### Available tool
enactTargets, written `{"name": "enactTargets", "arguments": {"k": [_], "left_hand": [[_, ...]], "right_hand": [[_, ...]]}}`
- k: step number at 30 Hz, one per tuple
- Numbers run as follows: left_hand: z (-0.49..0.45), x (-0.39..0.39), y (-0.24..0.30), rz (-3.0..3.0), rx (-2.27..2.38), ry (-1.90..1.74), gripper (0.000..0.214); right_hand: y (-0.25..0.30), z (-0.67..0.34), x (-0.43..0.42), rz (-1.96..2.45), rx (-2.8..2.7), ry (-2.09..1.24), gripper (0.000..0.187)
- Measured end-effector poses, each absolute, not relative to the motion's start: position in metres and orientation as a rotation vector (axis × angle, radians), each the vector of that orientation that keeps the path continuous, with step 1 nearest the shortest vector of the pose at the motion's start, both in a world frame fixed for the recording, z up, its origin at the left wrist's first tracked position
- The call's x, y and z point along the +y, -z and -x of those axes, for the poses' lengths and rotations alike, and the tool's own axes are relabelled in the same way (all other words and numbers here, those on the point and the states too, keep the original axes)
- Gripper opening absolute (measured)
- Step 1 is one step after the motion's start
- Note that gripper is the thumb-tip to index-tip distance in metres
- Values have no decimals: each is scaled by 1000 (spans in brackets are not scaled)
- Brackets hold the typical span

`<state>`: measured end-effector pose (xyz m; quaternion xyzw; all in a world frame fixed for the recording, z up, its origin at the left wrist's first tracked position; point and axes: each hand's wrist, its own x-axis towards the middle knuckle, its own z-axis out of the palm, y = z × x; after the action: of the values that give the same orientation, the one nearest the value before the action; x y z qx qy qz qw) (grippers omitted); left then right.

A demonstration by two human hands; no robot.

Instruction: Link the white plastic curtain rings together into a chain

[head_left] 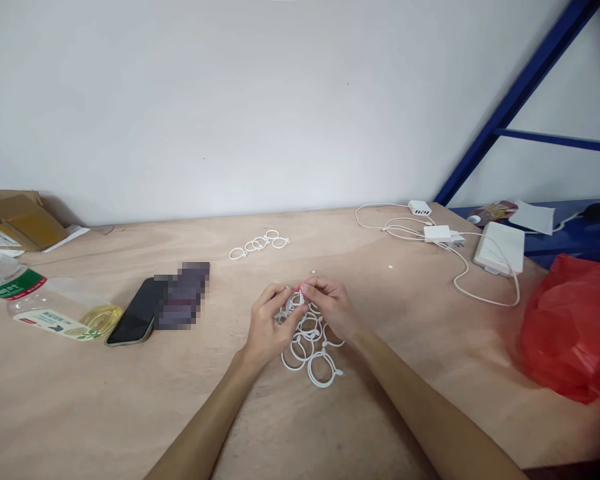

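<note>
Both my hands meet at the middle of the wooden table (130, 400). My left hand (269, 328) and my right hand (330, 308) pinch one white plastic ring (296, 300) between their fingertips, fingers curled. Just beneath them lies a pile of several white rings (313, 350), some hooked into each other. Farther back, a short row of several white rings (259, 244) lies apart on the table.
A dark phone (135, 320) and a lying plastic bottle (45, 303) are at the left, a cardboard box (20, 220) behind them. At the right lie white chargers with cables (437, 233), a white flat device (500, 248) and a red plastic bag (575, 327). A blue metal frame (520, 87) rises at the back right.
</note>
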<state>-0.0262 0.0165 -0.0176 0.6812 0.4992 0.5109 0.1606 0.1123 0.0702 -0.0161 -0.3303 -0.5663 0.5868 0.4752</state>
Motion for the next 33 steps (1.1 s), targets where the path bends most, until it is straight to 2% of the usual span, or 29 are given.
{"name": "enactTargets", "arguments": {"k": [7, 13, 17, 23, 33], "left_hand": [[29, 21, 21, -1917, 1541, -1435, 23], [43, 30, 33, -1943, 1841, -1338, 34], [49, 32, 37, -1959, 1987, -1178, 31], [49, 32, 32, -1964, 1852, -1095, 25], [49, 33, 30, -1831, 1748, -1228, 21]], "right_hand": [[15, -114, 72, 886, -1423, -1467, 21], [13, -104, 97, 1085, -1632, -1001, 21], [16, -83, 138, 1310, -1931, -731, 31], [28, -52, 188, 1445, -2140, -622, 42], [35, -62, 176, 1335, -2242, -520, 23]]}}
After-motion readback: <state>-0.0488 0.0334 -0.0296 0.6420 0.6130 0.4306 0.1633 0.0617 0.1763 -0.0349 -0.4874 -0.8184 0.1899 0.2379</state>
